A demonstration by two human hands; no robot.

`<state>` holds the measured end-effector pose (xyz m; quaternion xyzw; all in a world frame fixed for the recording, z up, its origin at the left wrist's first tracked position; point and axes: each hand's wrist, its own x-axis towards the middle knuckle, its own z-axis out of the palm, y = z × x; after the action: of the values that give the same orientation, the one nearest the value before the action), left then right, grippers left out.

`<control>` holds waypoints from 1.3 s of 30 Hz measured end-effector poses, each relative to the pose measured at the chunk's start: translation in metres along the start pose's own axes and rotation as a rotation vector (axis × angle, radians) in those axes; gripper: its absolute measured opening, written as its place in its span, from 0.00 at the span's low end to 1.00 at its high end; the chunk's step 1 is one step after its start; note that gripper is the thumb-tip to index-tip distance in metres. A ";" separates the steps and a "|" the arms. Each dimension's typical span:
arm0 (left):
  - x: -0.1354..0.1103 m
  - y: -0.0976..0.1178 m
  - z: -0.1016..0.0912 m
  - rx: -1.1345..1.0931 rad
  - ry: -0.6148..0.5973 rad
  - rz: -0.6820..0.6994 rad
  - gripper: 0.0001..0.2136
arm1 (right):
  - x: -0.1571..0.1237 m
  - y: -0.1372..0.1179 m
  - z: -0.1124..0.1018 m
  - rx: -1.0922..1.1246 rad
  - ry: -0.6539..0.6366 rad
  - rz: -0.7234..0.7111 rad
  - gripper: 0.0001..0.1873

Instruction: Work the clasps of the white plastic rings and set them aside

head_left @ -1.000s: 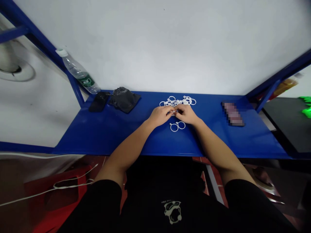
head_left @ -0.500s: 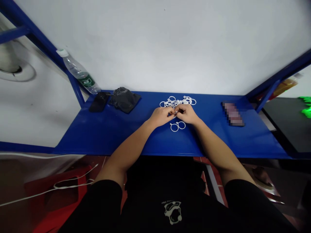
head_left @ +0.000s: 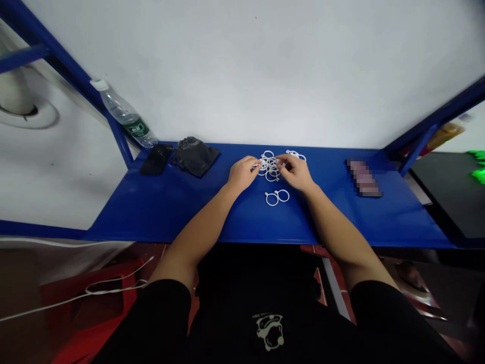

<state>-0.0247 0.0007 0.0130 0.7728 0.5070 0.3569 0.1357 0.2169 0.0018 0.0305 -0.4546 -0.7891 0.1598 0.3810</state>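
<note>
A heap of several white plastic rings lies on the blue bench top near the wall. My left hand rests at the heap's left side, fingers curled and pinching at the rings. From the right, my right hand meets the same heap, its fingertips also pinched on rings. Two joined white rings lie apart on the bench, just in front of both hands.
A clear water bottle leans against the blue frame at the back left. Beside it lie a black phone and a crumpled black bag. A blurred flat object sits at the right. A red stool stands below left.
Both hands have moved away from me, from just above the joined pair of rings up to the heap by the wall. The joined pair stays in place.
</note>
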 end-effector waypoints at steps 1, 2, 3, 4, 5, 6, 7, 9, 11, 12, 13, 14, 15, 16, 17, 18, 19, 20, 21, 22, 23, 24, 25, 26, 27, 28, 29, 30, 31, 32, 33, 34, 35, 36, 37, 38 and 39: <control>0.000 -0.001 0.002 -0.007 -0.018 -0.006 0.08 | 0.000 0.001 0.000 -0.009 0.005 0.004 0.19; 0.001 -0.002 0.003 -0.015 -0.035 -0.006 0.07 | 0.000 0.002 0.000 -0.017 0.008 0.007 0.18; 0.000 -0.002 0.003 -0.020 -0.051 0.002 0.07 | 0.000 0.003 0.000 -0.025 0.008 0.008 0.18; 0.000 0.000 0.004 -0.022 -0.070 0.021 0.07 | 0.000 0.003 0.001 -0.031 0.004 0.007 0.18; -0.001 0.002 0.003 -0.022 -0.097 0.049 0.07 | 0.000 0.003 0.001 -0.037 -0.001 0.003 0.18; -0.003 0.005 0.002 -0.019 -0.139 0.081 0.07 | -0.001 0.004 0.001 -0.043 -0.004 -0.004 0.18; -0.004 0.009 0.000 -0.014 -0.195 0.113 0.08 | -0.001 0.004 0.002 -0.050 -0.006 -0.013 0.17; -0.007 0.017 -0.003 0.001 -0.329 0.160 0.10 | -0.001 0.005 0.002 -0.066 -0.012 -0.024 0.17; -0.011 0.023 -0.004 0.014 -0.451 0.205 0.12 | -0.001 0.007 0.002 -0.079 -0.019 -0.025 0.16; -0.012 0.026 -0.004 0.022 -0.495 0.226 0.12 | -0.001 0.008 0.002 -0.082 -0.023 -0.023 0.16; -0.012 0.027 -0.004 0.033 -0.523 0.241 0.10 | -0.001 0.009 0.003 -0.082 -0.026 -0.022 0.16; -0.013 0.028 -0.003 0.047 -0.536 0.249 0.07 | -0.001 0.009 0.003 -0.080 -0.027 -0.024 0.15; -0.013 0.028 -0.002 0.062 -0.536 0.250 0.04 | -0.001 0.010 0.003 -0.077 -0.027 -0.029 0.15; -0.013 0.027 -0.001 0.074 -0.523 0.245 0.03 | -0.001 0.010 0.004 -0.072 -0.026 -0.035 0.15; -0.012 0.027 -0.001 0.082 -0.499 0.237 0.04 | -0.001 0.010 0.004 -0.066 -0.028 -0.041 0.14; -0.012 0.026 -0.001 0.085 -0.468 0.226 0.05 | -0.001 0.010 0.005 -0.055 -0.029 -0.048 0.14; -0.011 0.025 -0.001 0.083 -0.432 0.213 0.06 | -0.001 0.009 0.005 -0.042 -0.032 -0.055 0.14; -0.011 0.025 -0.001 0.079 -0.391 0.195 0.06 | -0.001 0.008 0.005 -0.026 -0.037 -0.063 0.13; -0.011 0.024 -0.001 0.077 -0.348 0.175 0.06 | -0.001 0.006 0.005 -0.007 -0.050 -0.074 0.13; -0.010 0.024 -0.002 0.078 -0.304 0.156 0.06 | -0.002 0.004 0.005 0.013 -0.068 -0.087 0.13; -0.010 0.024 -0.001 0.079 -0.259 0.139 0.05 | -0.002 0.002 0.004 0.033 -0.093 -0.102 0.14; -0.010 0.023 -0.001 0.077 -0.214 0.129 0.05 | -0.002 0.000 0.004 0.050 -0.119 -0.121 0.16; -0.010 0.022 0.000 0.070 -0.167 0.124 0.04 | -0.003 -0.001 0.004 0.063 -0.146 -0.139 0.17; -0.010 0.021 0.001 0.059 -0.121 0.126 0.03 | -0.003 -0.003 0.004 0.071 -0.168 -0.155 0.19; -0.010 0.021 0.002 0.042 -0.076 0.132 0.02 | -0.003 -0.003 0.004 0.076 -0.182 -0.165 0.20; -0.009 0.020 0.003 0.020 -0.037 0.141 0.02 | -0.003 -0.003 0.005 0.079 -0.190 -0.172 0.20; -0.009 0.019 0.004 -0.006 -0.003 0.152 0.02 | -0.003 -0.003 0.005 0.080 -0.193 -0.173 0.20; -0.009 0.019 0.005 -0.037 0.022 0.166 0.03 | -0.003 -0.002 0.006 0.080 -0.192 -0.170 0.20; -0.009 0.018 0.006 -0.075 0.036 0.182 0.03 | -0.003 -0.001 0.006 0.081 -0.188 -0.162 0.19; -0.008 0.018 0.006 -0.122 0.036 0.195 0.03 | -0.003 0.000 0.006 0.081 -0.182 -0.153 0.19; -0.008 0.018 0.006 -0.177 0.024 0.201 0.03 | -0.003 0.001 0.007 0.082 -0.178 -0.145 0.18; -0.008 0.017 0.006 -0.237 0.000 0.197 0.03 | -0.002 0.002 0.007 0.085 -0.176 -0.137 0.17; -0.008 0.017 0.007 -0.298 -0.029 0.185 0.04 | -0.002 0.003 0.007 0.088 -0.175 -0.130 0.16; -0.008 0.016 0.007 -0.356 -0.057 0.163 0.05 | -0.002 0.003 0.007 0.093 -0.174 -0.125 0.15; -0.008 0.014 0.007 -0.407 -0.078 0.139 0.06 | -0.002 0.003 0.007 0.099 -0.173 -0.120 0.14; -0.008 0.013 0.008 -0.449 -0.089 0.116 0.07 | -0.002 0.004 0.006 0.105 -0.172 -0.115 0.14; -0.007 0.012 0.009 -0.478 -0.091 0.097 0.07 | -0.002 0.004 0.006 0.110 -0.168 -0.110 0.14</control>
<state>-0.0124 -0.0097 0.0106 0.7574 0.3636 0.4379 0.3200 0.2152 0.0026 0.0230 -0.3737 -0.8321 0.2195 0.3461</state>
